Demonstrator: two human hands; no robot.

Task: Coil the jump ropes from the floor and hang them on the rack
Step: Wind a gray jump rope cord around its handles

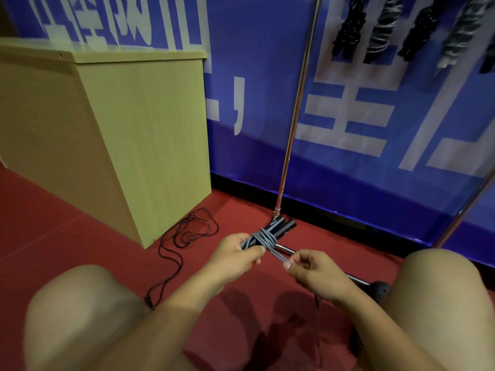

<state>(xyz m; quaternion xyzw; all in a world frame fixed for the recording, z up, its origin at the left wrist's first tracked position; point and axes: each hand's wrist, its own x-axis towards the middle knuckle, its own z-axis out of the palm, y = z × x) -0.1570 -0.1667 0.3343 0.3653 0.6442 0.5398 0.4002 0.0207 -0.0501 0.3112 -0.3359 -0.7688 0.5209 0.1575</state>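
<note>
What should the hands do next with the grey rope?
Probably wind another turn: the right hand pinches the grey cord taut, the left hand grips the black handles, and only a few loops wrap them.

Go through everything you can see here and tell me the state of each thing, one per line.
Grey jump rope: partly wound around its black handles, held above the floor.
Left hand: grips the bundle.
Right hand: pinches the rope's free end.
Black rope: loose on the floor.
Hung ropes: coiled, on the rack.
</note>
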